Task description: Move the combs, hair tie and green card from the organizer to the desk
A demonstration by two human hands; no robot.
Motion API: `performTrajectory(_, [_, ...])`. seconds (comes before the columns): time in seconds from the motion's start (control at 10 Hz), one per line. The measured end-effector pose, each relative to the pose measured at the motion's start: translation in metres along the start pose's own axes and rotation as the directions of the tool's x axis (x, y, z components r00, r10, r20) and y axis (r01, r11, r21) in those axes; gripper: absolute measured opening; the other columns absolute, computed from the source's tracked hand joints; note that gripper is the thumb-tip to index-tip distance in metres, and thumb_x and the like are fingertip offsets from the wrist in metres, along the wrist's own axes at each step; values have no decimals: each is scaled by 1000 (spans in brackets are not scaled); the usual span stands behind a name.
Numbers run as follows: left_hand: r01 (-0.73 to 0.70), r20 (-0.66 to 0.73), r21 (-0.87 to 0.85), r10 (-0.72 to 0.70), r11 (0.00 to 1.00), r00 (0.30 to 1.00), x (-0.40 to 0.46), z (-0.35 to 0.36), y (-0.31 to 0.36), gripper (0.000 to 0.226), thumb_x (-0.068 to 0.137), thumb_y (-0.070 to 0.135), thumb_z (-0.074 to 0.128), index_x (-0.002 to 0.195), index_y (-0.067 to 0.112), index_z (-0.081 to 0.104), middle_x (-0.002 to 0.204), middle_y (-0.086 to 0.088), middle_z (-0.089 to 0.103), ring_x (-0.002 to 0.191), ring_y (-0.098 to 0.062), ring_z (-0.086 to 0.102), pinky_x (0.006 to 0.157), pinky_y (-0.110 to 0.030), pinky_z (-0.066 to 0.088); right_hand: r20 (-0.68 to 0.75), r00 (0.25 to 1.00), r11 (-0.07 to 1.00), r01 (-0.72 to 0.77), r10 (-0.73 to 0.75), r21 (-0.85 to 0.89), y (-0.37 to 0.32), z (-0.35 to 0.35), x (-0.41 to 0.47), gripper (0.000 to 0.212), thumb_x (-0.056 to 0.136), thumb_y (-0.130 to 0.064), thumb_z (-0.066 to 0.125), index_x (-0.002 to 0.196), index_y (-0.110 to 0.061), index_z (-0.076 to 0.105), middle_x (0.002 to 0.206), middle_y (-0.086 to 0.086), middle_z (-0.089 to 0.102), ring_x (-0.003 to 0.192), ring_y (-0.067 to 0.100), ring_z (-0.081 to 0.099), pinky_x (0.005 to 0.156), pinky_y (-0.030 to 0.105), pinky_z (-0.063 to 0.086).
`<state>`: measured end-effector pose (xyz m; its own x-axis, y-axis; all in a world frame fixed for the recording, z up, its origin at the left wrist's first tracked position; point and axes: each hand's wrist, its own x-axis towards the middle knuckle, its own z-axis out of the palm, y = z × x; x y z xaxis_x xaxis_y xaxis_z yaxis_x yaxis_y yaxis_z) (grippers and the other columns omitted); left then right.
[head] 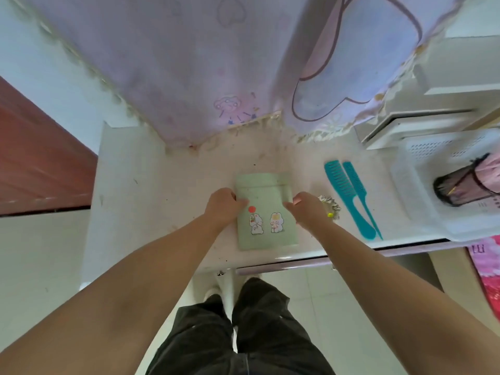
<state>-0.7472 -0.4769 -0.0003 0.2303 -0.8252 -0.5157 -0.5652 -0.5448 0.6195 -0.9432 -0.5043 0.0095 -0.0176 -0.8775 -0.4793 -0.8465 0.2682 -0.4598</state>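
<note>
The green card [266, 212], printed with two white rabbits and a red dot, lies flat on the white desk [151, 190] near its front edge. My left hand [223, 208] pinches the card's left edge and my right hand [308, 211] pinches its right edge. Two teal combs [351, 196] lie side by side on the desk to the right of the card. A pale patterned hair tie [330, 205] rests between my right hand and the combs, partly hidden by the hand. The white perforated organizer [422, 185] stands at the desk's right end.
A dark and pink folded item [468, 185] lies inside the organizer. White drawer units [422, 123] stand behind it. A lilac curtain [216, 63] hangs over the back of the desk. A reddish-brown panel [40, 158] is at the left. My legs stand on the tiled floor below.
</note>
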Motion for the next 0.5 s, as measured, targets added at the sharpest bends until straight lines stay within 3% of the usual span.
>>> performTrajectory(0.1, [0, 13, 93, -1, 996, 1000, 10, 3, -3, 36, 75, 32, 62, 52, 18, 38, 53, 3, 44, 51, -15, 42, 45, -26, 28, 20, 1000, 998, 2, -1, -62, 4, 2, 8, 34, 86, -38, 58, 98, -7, 58, 99, 12, 67, 92, 28, 62, 70, 28, 38])
performTrajectory(0.3, [-122, 174, 330, 66, 936, 983, 20, -11, -2, 28, 80, 32, 58, 61, 16, 46, 63, 3, 47, 71, -21, 49, 54, -28, 33, 23, 1000, 988, 21, -18, -152, -2, 0, 7, 36, 86, -35, 58, 101, -4, 52, 99, 15, 65, 87, 28, 59, 74, 35, 47])
performTrajectory(0.4, [-297, 301, 351, 193, 888, 934, 16, -22, -8, 23, 85, 27, 52, 65, 18, 47, 75, -1, 52, 77, -23, 52, 62, -31, 38, -15, 1000, 993, -25, 23, -117, -3, 6, -2, 37, 88, -34, 56, 110, -5, 50, 109, 15, 61, 94, 27, 59, 81, 38, 50])
performTrajectory(0.5, [-490, 368, 431, 348, 758, 862, 3, -33, -27, 21, 91, 23, 42, 92, 8, 57, 98, -9, 51, 94, -28, 53, 75, -36, 43, -106, 993, 994, -54, 44, -90, -1, 14, -19, 39, 89, -33, 54, 117, -6, 49, 117, 16, 57, 105, 29, 56, 89, 42, 49])
